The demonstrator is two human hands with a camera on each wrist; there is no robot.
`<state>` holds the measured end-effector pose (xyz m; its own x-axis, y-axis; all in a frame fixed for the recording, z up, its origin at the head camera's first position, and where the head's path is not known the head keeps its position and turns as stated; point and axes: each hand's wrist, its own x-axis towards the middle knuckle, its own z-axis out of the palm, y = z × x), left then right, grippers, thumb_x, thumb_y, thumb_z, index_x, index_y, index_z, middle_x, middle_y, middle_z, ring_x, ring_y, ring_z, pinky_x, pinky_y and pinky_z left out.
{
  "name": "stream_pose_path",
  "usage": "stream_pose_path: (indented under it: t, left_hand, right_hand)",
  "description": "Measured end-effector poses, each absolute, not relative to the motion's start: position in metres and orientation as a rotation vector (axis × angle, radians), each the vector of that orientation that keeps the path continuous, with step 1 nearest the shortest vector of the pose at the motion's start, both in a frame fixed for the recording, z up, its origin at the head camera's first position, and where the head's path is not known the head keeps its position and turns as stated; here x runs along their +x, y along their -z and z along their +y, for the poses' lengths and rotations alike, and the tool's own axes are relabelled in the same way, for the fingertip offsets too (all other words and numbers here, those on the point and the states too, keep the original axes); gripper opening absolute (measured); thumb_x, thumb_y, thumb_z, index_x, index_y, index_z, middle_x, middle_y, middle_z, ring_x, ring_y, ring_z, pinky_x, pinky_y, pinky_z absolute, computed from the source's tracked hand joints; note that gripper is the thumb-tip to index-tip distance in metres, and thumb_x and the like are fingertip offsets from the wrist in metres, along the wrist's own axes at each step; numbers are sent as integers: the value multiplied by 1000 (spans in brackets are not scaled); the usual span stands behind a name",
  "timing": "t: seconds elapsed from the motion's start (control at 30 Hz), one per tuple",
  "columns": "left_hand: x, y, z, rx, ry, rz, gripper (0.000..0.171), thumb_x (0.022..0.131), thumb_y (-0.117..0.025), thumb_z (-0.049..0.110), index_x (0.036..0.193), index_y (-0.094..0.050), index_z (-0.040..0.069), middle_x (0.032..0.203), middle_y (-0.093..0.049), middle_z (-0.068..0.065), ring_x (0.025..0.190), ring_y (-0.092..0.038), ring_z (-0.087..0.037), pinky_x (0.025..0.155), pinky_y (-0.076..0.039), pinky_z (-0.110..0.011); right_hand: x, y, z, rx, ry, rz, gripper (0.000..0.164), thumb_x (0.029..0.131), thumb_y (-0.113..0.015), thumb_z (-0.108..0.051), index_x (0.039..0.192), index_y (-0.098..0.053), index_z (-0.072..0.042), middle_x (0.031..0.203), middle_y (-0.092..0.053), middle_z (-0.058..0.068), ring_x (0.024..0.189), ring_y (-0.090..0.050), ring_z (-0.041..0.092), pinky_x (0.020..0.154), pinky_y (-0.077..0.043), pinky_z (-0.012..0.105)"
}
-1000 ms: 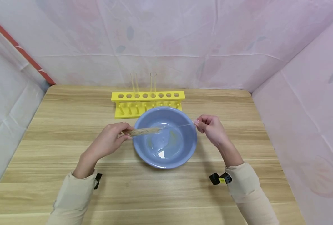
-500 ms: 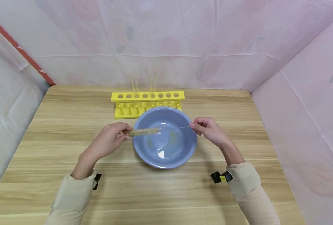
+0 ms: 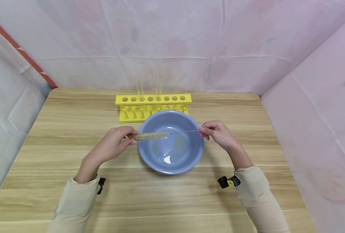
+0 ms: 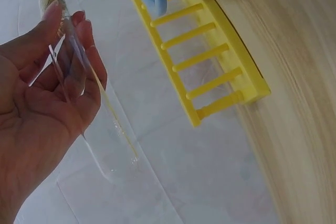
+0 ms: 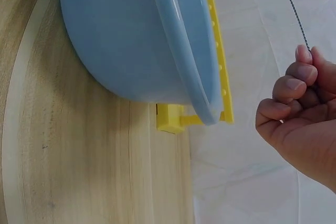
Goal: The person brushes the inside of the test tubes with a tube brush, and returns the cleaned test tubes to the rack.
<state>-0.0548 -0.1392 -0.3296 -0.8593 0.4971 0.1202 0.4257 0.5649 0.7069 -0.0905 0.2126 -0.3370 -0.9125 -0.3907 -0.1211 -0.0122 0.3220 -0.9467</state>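
My left hand (image 3: 109,145) holds a clear glass test tube (image 4: 105,129) between thumb and fingers, left of the blue basin. Its rounded end points back past the palm in the left wrist view. Pale bristles of a test tube brush (image 3: 150,136) lie in line with the tube, reaching from the left fingertips out over the basin (image 3: 170,170). Thumb and forefinger of my right hand (image 3: 219,134) pinch the end of the brush's thin twisted wire (image 5: 294,11) at the basin's right rim. The other right fingers are curled.
Behind the basin stands a yellow test tube rack (image 3: 120,100) with two clear upright tubes (image 3: 158,87) in it. Shallow water (image 3: 172,150) shines in the basin. The wooden table (image 3: 172,204) meets white printed cloth (image 3: 172,38) at the back and sides.
My right hand has moved slightly left and down, then a little back to the right, still pinching the wire. The left hand and the bristles stay nearly in place.
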Motion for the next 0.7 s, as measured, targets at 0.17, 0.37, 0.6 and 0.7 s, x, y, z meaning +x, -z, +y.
stream_pose_path:
  t: [0.17, 0.37, 0.6, 0.7]
  left_hand:
    - [-56, 329, -141, 793, -1167, 2642, 19, 78, -68, -2, 97, -64, -1, 86, -66, -5, 78, -61, -16, 69, -52, -31]
    - [-57, 331, -141, 786, -1182, 2612, 18, 79, -67, -3, 97, -64, -2, 84, -65, -3, 78, -60, -16, 68, -52, -31]
    - [-55, 334, -136, 804, -1182, 2730, 19, 75, -72, 0, 92, -65, 2, 84, -64, -5, 78, -61, -17, 68, -52, -32]
    - [-55, 335, -135, 811, -1181, 2782, 20, 73, -74, 0, 90, -65, 2, 84, -64, -7, 78, -61, -20, 68, -52, -34]
  right_hand:
    - [-89, 339, 214, -430, 1640, 2376, 23, 90, -54, 0, 70, -58, 12, 55, -46, 3, 53, -41, 16, 49, -31, 24]
    - [-88, 342, 215, -474, 1645, 2449, 22, 89, -54, 2, 70, -59, 12, 56, -47, 5, 55, -43, 14, 51, -35, 24]
    - [-85, 335, 215, -141, 1797, 2180, 30, 91, -52, -2, 63, -54, 9, 52, -43, 2, 47, -37, 11, 49, -32, 22]
    - [-85, 332, 216, -18, 1886, 2010, 35, 91, -49, 0, 57, -54, 2, 51, -40, 2, 44, -31, 10, 44, -23, 22]
